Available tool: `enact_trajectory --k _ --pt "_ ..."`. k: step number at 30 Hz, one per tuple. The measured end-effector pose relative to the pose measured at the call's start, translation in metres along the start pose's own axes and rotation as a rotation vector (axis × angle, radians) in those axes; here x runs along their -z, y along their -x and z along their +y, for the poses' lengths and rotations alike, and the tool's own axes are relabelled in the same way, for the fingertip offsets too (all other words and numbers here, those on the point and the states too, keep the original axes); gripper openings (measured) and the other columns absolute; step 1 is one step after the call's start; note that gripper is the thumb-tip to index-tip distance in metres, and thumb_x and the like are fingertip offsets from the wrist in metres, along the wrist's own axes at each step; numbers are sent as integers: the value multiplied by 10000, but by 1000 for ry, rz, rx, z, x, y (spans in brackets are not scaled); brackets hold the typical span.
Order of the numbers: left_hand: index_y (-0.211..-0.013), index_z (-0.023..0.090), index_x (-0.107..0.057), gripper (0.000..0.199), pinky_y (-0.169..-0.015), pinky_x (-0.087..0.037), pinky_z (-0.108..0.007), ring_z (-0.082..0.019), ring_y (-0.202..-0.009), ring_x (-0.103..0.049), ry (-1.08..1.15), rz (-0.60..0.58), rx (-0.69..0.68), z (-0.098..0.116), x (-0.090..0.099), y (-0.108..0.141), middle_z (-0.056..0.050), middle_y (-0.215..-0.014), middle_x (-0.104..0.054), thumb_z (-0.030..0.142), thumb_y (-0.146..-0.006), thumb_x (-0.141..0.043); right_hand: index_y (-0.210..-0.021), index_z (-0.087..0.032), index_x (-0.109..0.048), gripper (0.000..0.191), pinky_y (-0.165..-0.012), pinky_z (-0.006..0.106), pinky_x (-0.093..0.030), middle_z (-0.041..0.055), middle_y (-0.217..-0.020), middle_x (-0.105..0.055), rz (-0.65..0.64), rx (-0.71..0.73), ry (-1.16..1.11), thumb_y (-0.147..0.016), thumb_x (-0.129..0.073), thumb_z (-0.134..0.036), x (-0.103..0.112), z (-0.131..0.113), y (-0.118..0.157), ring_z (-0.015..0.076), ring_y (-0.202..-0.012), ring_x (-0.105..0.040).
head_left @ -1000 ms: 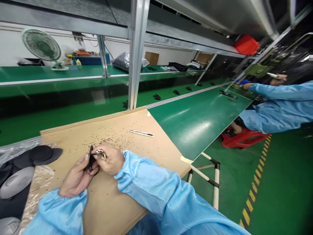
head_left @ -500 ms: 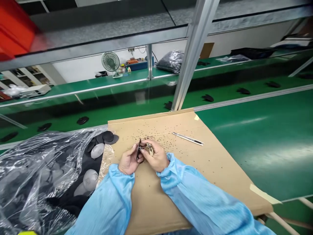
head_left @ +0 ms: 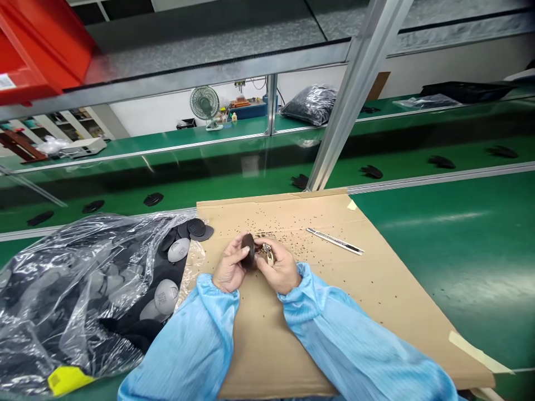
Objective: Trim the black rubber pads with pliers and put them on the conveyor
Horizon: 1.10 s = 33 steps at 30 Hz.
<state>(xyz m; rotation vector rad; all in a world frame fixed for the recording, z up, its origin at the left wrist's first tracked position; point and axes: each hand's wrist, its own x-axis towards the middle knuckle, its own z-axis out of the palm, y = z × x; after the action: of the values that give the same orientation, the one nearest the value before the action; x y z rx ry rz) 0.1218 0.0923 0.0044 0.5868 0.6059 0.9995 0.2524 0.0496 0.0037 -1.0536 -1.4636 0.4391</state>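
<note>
Dark disc (head_left: 248,252), long axis upright, pinched in left hand (head_left: 229,263); right hand (head_left: 280,266) pinching silver part (head_left: 268,255).

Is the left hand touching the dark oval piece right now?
Touching: the head view shows the left hand curled around the dark oval piece, holding it upright against the fingers.

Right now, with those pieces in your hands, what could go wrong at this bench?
The small shiny metal part pinched in your right hand might slip and get lost among the black specks on the cardboard sheet. Those specks could also cling to the dark oval piece in your left hand. Your sleeves might knock the slim metal tool.
</note>
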Motion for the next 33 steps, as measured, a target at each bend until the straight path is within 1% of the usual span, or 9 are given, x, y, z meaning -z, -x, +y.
enact_trajectory --k 2,4,6,9,13,22,26,30,33 --pt "-1045 197 -588 508 -828 -464 -265 -145 -922 -587 -67 100 -200 -2 1 -3 -22 -1013 -626 144 -585 -798 -1051 -202 -588 286 -822 347 -531 67 -970 -665 34 -72 -28 -770 -569 -156 0 5 -1 189 -880 -643" --pt "-962 183 -603 430 -860 -461 -303 -167 -933 -588 -233 227 -386 -6 4 -4 -38 -974 -632 157 -583 -806 -1060 -189 -579 287 -812 355 -538 77 -965 -673 74 -161 -57 -772 -569 -183 0 12 -2 189 -853 -654" --pt "-830 175 -633 313 -861 -466 -334 -199 -935 -583 -448 306 -541 -9 6 -1 -60 -940 -617 167 -572 -811 -1063 -184 -575 302 -809 365 -541 83 -964 -679 93 -215 -63 -762 -575 -199 1 19 -3 192 -842 -658" --pt "-708 195 -657 175 -893 -459 -361 -224 -982 -560 -693 285 -721 -13 6 7 -78 -991 -563 152 -597 -785 -1063 -185 -584 322 -827 376 -533 76 -959 -680 74 -211 -21 -741 -573 -193 1 24 -3 200 -860 -656" --pt "-794 216 -642 178 -930 -443 -386 -224 -1005 -541 -769 303 -837 -16 4 14 -77 -1007 -512 135 -661 -729 -1086 -186 -590 348 -855 383 -518 74 -990 -675 40 -181 61 -738 -572 -189 1 23 -1 208 -889 -648" --pt "-891 203 -603 256 -930 -450 -386 -223 -1009 -537 -731 326 -811 -14 0 18 -107 -1135 -445 137 -672 -719 -1084 -193 -580 315 -842 376 -515 73 -1005 -658 29 -141 86 -770 -584 -217 1 25 -1 205 -882 -638" --pt "-921 206 -588 317 -873 -476 -339 -173 -905 -559 -626 307 -730 -17 -1 14 -88 -1132 -462 146 -655 -750 -1073 -193 -568 282 -826 375 -507 89 -1035 -635 10 -96 82 -808 -591 -286 4 22 -2 215 -906 -617" --pt "-997 198 -554 387 -856 -467 -334 -208 -998 -544 -499 289 -578 -24 2 0 -91 -1071 -526 188 -668 -757 -916 -196 -568 207 -657 312 -496 34 -779 -613 30 -167 109 -810 -584 -373 8 20 -13 178 -682 -576" --pt "-1090 177 -510 487 -839 -458 -334 -213 -982 -554 -463 309 -508 -27 8 -13 -120 -1070 -543 221 -674 -760 -823 -194 -567 249 -603 291 -460 10 -691 -572 65 -256 138 -740 -614 -424 8 27 -36 159 -609 -530"
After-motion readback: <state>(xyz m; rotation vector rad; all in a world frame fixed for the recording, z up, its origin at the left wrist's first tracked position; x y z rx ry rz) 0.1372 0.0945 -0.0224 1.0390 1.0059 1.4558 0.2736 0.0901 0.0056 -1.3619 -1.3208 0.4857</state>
